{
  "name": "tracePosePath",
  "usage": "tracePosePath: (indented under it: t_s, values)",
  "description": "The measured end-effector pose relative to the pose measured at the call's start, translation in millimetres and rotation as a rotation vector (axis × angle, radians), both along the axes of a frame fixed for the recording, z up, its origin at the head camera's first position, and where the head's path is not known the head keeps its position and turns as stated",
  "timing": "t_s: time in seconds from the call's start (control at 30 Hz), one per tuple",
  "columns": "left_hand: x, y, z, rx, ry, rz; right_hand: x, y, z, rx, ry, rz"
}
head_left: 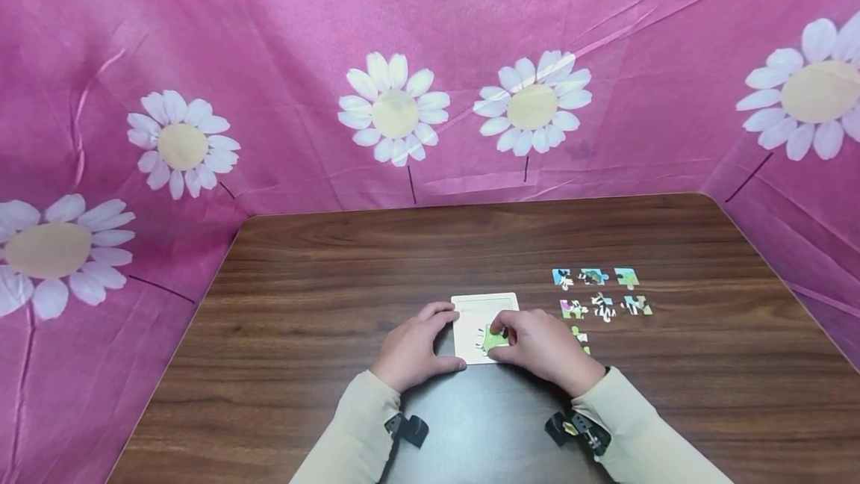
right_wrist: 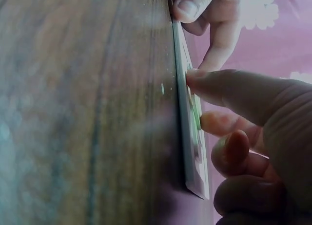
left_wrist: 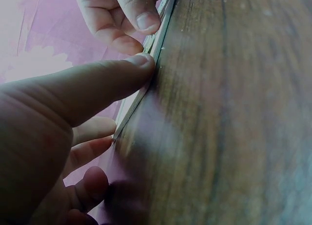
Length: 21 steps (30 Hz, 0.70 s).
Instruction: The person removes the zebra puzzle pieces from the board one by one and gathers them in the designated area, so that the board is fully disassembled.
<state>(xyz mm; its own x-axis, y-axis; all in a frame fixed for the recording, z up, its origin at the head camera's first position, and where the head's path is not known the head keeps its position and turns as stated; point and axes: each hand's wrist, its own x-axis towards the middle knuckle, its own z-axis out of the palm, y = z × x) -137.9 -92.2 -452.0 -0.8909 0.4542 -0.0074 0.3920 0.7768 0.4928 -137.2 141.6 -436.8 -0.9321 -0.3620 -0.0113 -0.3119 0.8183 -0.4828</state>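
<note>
A white, square puzzle tray (head_left: 465,323) lies flat on the table in the head view. My left hand (head_left: 418,348) holds its left side, the thumb at the near corner and the fingers farther up the edge. Over the tray, my right hand (head_left: 543,343) pinches a green puzzle piece (head_left: 493,339) between thumb and index finger. In the right wrist view the green piece (right_wrist: 196,117) appears edge-on, low against the tray (right_wrist: 196,183). My right hand partly covers the piece and the tray's right side.
Several loose puzzle pieces (head_left: 603,308) lie in rows right of the tray, one (head_left: 577,333) partly behind my right hand. The brown wooden table (head_left: 302,305) meets a pink cloth (head_left: 289,81) with daisies at its back and sides.
</note>
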Motion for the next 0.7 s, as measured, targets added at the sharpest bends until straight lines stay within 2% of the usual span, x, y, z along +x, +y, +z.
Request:
tracePosePath:
  t_s: [0.3,0.57,0.7]
  values:
    - [-0.1,1.2,2.5,0.007,-0.011,-0.002,-1.4,3.3,0.8,-0.010,-0.011,-0.046]
    - [0.1,1.5,4.6,0.007,-0.019,-0.002,-1.9,3.4,2.9,0.018,-0.034,-0.051]
    - [-0.2,1.1,4.5,0.005,-0.016,-0.002,-2.6,2.5,2.4,0.030,-0.015,-0.038]
